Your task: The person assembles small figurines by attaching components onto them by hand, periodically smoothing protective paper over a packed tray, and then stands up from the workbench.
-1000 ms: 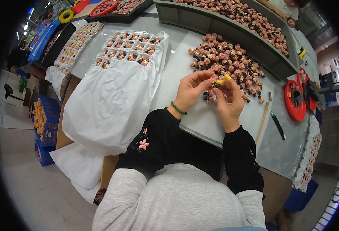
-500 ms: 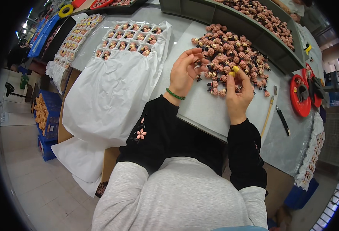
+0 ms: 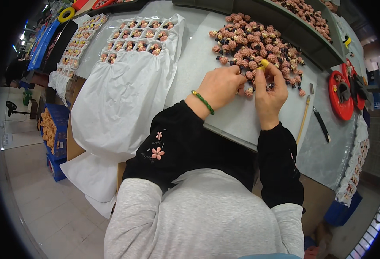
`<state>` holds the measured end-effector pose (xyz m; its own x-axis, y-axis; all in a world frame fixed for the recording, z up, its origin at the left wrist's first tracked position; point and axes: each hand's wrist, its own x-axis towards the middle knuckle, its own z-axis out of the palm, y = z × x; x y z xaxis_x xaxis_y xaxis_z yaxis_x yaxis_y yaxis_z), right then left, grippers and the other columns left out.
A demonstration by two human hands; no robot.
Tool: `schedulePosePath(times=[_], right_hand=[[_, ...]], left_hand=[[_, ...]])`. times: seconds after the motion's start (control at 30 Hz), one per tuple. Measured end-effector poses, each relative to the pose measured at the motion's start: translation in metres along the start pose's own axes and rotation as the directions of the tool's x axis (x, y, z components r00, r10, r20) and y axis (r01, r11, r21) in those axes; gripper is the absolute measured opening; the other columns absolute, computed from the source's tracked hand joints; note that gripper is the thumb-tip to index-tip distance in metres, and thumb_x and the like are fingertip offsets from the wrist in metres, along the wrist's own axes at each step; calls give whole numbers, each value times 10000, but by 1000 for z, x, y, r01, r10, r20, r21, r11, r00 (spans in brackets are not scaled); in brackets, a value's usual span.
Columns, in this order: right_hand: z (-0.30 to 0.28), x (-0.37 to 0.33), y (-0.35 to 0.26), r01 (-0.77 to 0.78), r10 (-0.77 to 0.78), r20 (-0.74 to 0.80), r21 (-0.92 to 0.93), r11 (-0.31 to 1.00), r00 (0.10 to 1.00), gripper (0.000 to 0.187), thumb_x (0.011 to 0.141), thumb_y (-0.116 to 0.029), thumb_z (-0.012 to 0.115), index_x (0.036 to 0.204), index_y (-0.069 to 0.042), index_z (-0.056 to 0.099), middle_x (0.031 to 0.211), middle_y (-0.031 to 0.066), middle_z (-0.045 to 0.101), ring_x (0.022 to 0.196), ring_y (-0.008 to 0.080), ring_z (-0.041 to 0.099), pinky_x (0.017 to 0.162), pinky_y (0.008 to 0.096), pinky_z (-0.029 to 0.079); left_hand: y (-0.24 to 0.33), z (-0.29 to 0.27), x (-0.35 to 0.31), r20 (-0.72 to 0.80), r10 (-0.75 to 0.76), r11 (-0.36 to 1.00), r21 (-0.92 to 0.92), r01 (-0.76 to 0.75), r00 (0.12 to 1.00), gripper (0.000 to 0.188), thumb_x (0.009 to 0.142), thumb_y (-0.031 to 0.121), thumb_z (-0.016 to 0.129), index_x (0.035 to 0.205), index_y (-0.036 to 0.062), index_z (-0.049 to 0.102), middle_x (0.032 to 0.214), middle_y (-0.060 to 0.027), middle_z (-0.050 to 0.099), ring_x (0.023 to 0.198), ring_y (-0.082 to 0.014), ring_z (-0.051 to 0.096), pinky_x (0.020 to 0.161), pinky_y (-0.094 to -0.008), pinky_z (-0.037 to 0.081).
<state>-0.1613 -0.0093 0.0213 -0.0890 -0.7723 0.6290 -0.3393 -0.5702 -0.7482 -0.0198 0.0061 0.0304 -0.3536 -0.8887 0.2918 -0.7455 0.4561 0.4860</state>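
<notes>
My left hand (image 3: 219, 86), with a green bead bracelet (image 3: 203, 102) at its wrist, is at the near edge of a pile of small pink and black figurines (image 3: 259, 45). Its fingers are bent together; the back of the hand hides what they hold, if anything. Just to the right, my right hand (image 3: 271, 95) is raised palm inward, thumb and forefinger pinched close. Yellow covers (image 3: 264, 63) sit on its fingertips. Anything between them is too small to make out. A few loose figurines lie right by both hands.
On the left, a white tray (image 3: 149, 33) of figurines is partly covered by white sheeting (image 3: 121, 99). A grey bin (image 3: 259, 19) of figurines stands behind the pile. To the right lie a thin brush (image 3: 303, 118), a black craft knife (image 3: 321, 125) and a red dish (image 3: 339, 105).
My left hand has turned palm down and moved right and nearer, its open fingers closing beside the right hand. The right hand keeps its pinch, almost in place. The view has shifted slightly.
</notes>
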Motion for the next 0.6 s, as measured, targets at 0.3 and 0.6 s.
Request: schedulePosePath(times=[0.3,0.6], right_hand=[[-5,-7,1,-87,86,44,43,995,995,220,814,-57,601,1017,19,565,801,8,564,676,42,500,574,158,408],[1,-8,-18,-364,287,265,319,875,921,216,827,-74,597,1025,2,555,858,24,589,718,62,550,555,161,434]], left_hand=[[-9,-3,1,-101,58,992,121,-46,993,134,771,121,584,894,82,619,733,-50,553,632,-195,554,553,-318,451],[-11,-4,-4,172,-353,-14,-984,179,920,197,841,103,566,1014,9,559,756,15,542,587,-28,440,477,-158,319]])
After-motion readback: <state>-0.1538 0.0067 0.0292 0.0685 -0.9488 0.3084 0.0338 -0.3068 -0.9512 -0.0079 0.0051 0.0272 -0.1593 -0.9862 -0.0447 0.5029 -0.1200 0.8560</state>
